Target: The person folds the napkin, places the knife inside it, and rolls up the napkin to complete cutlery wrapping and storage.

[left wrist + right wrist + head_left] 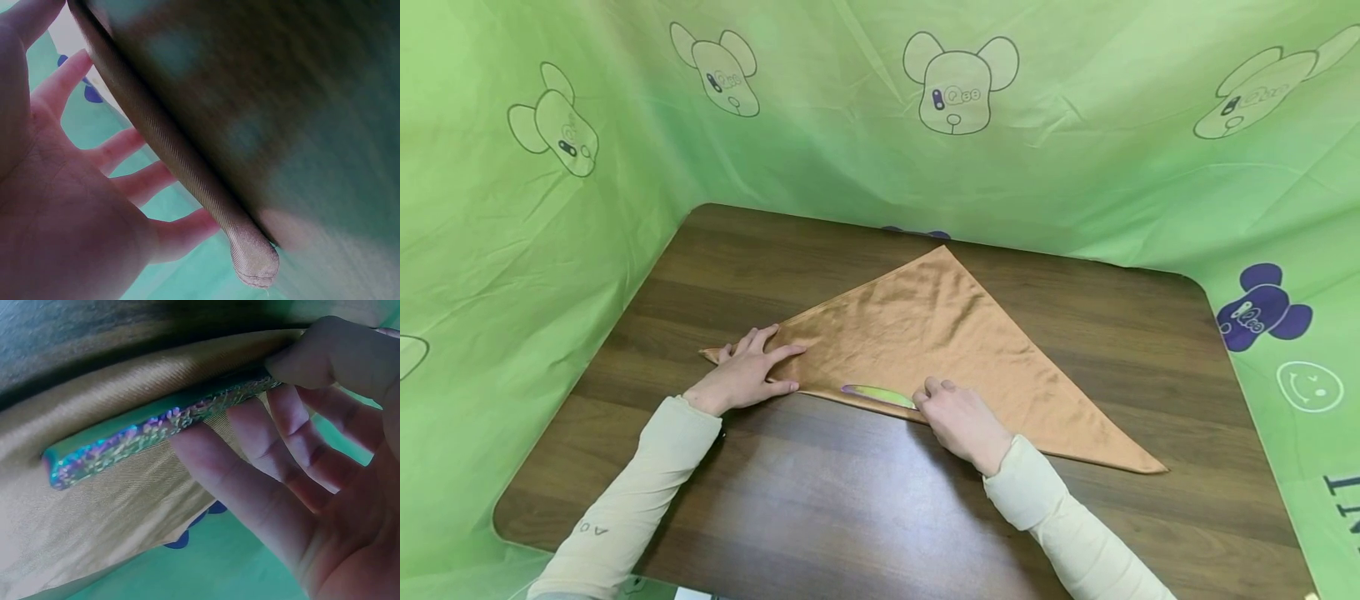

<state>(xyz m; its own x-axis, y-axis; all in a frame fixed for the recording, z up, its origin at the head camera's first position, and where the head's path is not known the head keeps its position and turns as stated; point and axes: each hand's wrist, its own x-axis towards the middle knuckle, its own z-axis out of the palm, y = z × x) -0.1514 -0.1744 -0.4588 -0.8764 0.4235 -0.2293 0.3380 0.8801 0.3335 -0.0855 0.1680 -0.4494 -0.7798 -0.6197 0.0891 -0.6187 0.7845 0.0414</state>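
Observation:
A shiny copper-coloured cloth (940, 333), folded into a large triangle, lies on the wooden table with its long edge toward me. My left hand (741, 375) rests spread over the cloth's left end, and in the left wrist view its fingertips touch the rounded fold (181, 156). Near the middle of that long edge lies a slim, green iridescent piece (880, 395) with a purple rim. My right hand (962, 421) pinches its right end between thumb and fingers. Up close, the iridescent piece (125, 439) has a rough, glittering side and sits along the cloth's fold.
The brown wood-grain table (820, 492) has rounded corners and extends around the cloth on every side. Green fabric (850, 150) printed with cartoon bear heads hangs behind and beside the table. A small white thing (691, 593) shows at the bottom, below the table's near edge.

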